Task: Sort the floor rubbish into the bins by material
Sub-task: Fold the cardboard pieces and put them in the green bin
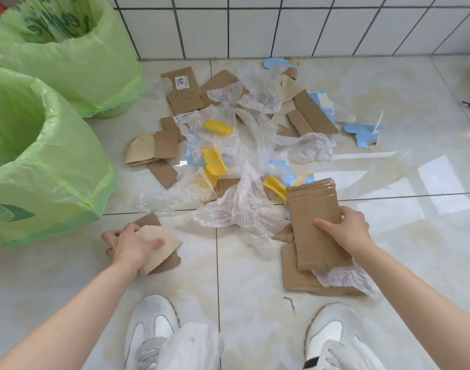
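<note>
Single head cam, wide-angle, looking forward and steeply down at the floor (255, 289) from close above; wall tiles (281, 25) bound the top edge, shoes (151, 332) the bottom. No second view.

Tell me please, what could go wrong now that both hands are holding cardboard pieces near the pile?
1. The right hand grips a taped cardboard piece; thin clear plastic film lies against it and could be carried along into the wrong bin.
2. The left hand holds a pale folded paper piece over brown cardboard, so two materials may get mixed.
3. Both green-lined bins look alike, so a mistaken drop seems possible.
</note>
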Demonstrator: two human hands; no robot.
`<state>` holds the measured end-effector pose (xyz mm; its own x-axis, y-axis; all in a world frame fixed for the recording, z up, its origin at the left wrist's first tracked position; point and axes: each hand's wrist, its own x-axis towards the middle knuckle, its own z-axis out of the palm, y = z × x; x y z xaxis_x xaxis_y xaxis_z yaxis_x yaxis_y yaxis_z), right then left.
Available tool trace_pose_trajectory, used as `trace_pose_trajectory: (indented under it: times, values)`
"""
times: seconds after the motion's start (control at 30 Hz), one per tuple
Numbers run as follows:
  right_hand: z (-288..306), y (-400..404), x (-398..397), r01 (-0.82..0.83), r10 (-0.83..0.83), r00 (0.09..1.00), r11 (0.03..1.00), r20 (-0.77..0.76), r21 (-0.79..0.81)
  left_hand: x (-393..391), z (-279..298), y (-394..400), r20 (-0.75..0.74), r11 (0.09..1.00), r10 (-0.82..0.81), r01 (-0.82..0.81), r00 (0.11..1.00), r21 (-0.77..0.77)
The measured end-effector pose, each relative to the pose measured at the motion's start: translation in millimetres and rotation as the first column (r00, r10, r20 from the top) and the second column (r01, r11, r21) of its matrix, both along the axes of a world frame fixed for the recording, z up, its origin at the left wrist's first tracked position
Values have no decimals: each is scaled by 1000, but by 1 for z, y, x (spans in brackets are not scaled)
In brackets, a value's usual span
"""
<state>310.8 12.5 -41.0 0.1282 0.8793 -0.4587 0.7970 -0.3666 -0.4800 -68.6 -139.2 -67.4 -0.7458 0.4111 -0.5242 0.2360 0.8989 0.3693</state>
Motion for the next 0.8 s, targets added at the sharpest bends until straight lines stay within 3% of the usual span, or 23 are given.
trace_pose_trajectory:
  times: [0.2,0.3,0.57,0.8]
  values:
    - [-4,-1,-8,3,4,998,996,69,-92,-6,-6,5,14,1000,-17,17,1000,-18]
    - [2,-4,-12,6,0,995,998,98,-60,-6,-3,7,18,999,-45,45,999,12]
    - [36,-15,-17,36,-22,986,996,-162,83,1,14,-11,109,982,-55,34,992,184]
    - [78,-11,-49,27,42,935,982,-353,188,-4,47,-11,211,931,29,-103,977,351]
